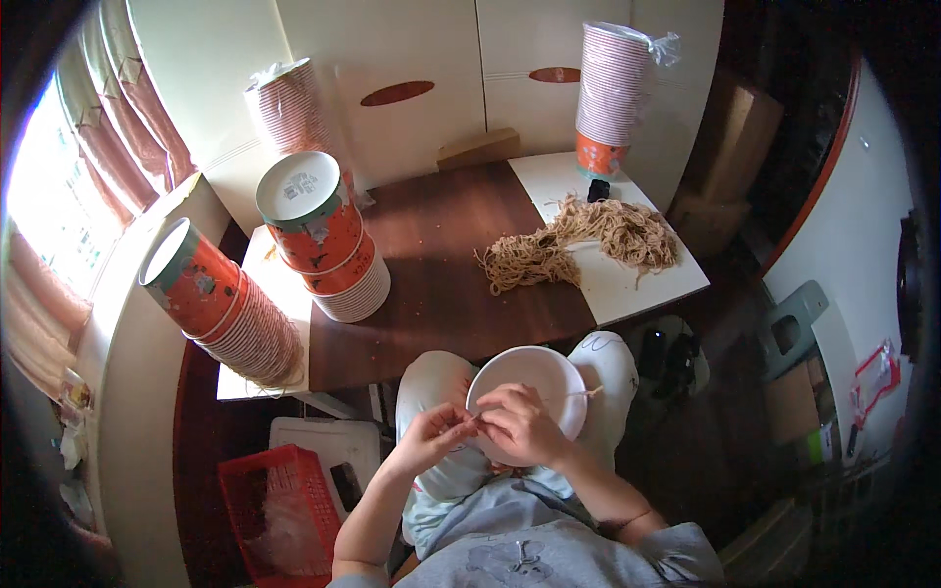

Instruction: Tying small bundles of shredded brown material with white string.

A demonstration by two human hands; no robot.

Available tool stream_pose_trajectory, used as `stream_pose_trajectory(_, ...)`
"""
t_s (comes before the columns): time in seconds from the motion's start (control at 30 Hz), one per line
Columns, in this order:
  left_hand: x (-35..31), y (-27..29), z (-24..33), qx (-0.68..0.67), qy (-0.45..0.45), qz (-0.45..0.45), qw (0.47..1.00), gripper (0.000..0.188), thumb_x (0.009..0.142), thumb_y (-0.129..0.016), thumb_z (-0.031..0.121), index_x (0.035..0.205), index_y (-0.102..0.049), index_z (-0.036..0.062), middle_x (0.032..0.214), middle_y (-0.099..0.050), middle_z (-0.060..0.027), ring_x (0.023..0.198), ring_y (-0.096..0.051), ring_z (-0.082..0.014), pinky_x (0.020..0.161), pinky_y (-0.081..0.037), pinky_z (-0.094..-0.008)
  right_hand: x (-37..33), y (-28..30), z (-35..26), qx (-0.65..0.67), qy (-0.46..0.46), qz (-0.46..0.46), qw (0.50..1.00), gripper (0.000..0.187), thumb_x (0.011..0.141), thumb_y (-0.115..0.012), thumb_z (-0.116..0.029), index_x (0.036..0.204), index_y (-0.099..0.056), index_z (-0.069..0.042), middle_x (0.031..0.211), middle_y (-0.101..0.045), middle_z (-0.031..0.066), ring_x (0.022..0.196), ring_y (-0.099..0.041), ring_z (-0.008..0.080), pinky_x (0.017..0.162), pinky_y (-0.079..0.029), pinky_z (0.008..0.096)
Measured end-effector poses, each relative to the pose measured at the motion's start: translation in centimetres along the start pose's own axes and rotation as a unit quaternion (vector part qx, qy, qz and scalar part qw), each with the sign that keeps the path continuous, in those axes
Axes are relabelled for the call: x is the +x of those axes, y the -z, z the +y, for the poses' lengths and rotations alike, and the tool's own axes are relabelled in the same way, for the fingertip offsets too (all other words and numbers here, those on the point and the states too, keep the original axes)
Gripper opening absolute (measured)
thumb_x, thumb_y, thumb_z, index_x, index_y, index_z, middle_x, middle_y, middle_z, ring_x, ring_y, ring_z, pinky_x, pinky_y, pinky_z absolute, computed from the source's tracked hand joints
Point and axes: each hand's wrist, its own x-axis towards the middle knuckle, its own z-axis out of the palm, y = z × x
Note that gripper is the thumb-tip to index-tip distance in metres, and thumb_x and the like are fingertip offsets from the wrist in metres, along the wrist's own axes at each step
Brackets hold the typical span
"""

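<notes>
A white-lined paper bucket (pixel 524 365) rests tilted between my knees, its mouth facing up. A short light cord (pixel 594 392) sticks out past its right rim, with a thin strand crossing inside. At the bucket's near left rim my left hand (pixel 438 434) is closed in a pinch, fingertips meeting those of my right hand (pixel 521 423). My right hand reaches over the bucket's mouth with bent, pinching fingers. What lies between the fingertips is too small to make out. Bundles of tan cord (pixel 622 235) lie loosely on the table's right side.
The brown and white table (pixel 421 245) stands ahead. Stacks of orange paper buckets stand at its left (pixel 250 328), left middle (pixel 323 235), back left (pixel 289 108) and back right (pixel 613 93). A red plastic basket (pixel 240 490) is on the floor at left; a grey-green stool (pixel 796 318) is at right.
</notes>
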Motion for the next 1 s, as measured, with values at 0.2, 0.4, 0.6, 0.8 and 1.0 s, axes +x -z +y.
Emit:
stream_pose_trajectory(0.2, 0.0, 0.5, -0.1, 0.022, -0.025, 0.033, 0.999, 0.014, 0.086, -0.055, 0.016, 0.087, -0.053, 0.0016, 0.080, -0.059, -0.0024, 0.077, -0.054, -0.0068, 0.069, -0.043, -0.0205, -0.4, 0.1, -0.4, -0.055, -0.043, 0.075, 0.995, 0.010, 0.065, -0.064, -0.011, 0.073, -0.057, -0.011, 0.090, -0.054, 0.0045, 0.089, -0.051, 0.0234, 0.080, -0.035, 0.0384)
stream_pose_trajectory(0.4, 0.2, 1.1, -0.9, 0.015, -0.044, 0.066, 0.997, 0.014, 0.085, -0.056, 0.014, 0.084, -0.053, 0.0001, 0.078, -0.059, -0.0025, 0.074, -0.054, -0.0072, 0.066, -0.044, -0.0213, -1.8, -0.9, -2.9, -0.112, 0.044, -0.005, 0.993, 0.012, 0.059, -0.064, -0.011, 0.066, -0.056, -0.014, 0.085, -0.053, 0.0015, 0.085, -0.049, 0.0191, 0.077, -0.035, 0.0373)
stream_pose_trajectory(0.6, -0.2, 0.9, 0.8, 0.240, -0.055, 0.078, 0.966, 0.016, 0.076, -0.065, 0.011, 0.082, -0.055, 0.0008, 0.076, -0.060, -0.0058, 0.070, -0.058, -0.0123, 0.064, -0.047, -0.0255, -1.3, -1.4, -2.0, -0.074, 0.023, 0.007, 0.997, 0.016, 0.062, -0.070, -0.018, 0.069, -0.057, -0.013, 0.081, -0.054, 0.0008, 0.083, -0.051, 0.0189, 0.076, -0.037, 0.0366)
stream_pose_trajectory(0.8, -0.2, 0.2, 1.5, 0.299, -0.075, 0.099, 0.946, 0.016, 0.074, -0.064, 0.010, 0.083, -0.054, 0.0016, 0.078, -0.061, -0.0106, 0.072, -0.061, -0.0203, 0.064, -0.048, -0.0290, -0.2, -1.9, -0.5, -0.008, -0.030, 0.004, 1.000, 0.028, 0.064, -0.070, -0.008, 0.087, -0.054, -0.010, 0.082, -0.059, 0.0048, 0.083, -0.056, 0.0250, 0.075, -0.042, 0.0362)
stream_pose_trajectory(1.0, -0.4, 0.2, 0.9, 0.194, -0.059, 0.098, 0.974, 0.018, 0.077, -0.062, 0.012, 0.086, -0.052, 0.0004, 0.078, -0.060, -0.0052, 0.072, -0.056, -0.0103, 0.063, -0.046, -0.0243, -0.5, -2.3, -0.8, 0.003, -0.058, 0.035, 0.998, 0.023, 0.066, -0.067, -0.005, 0.084, -0.052, -0.009, 0.078, -0.058, 0.0057, 0.076, -0.056, 0.0257, 0.071, -0.044, 0.0364)
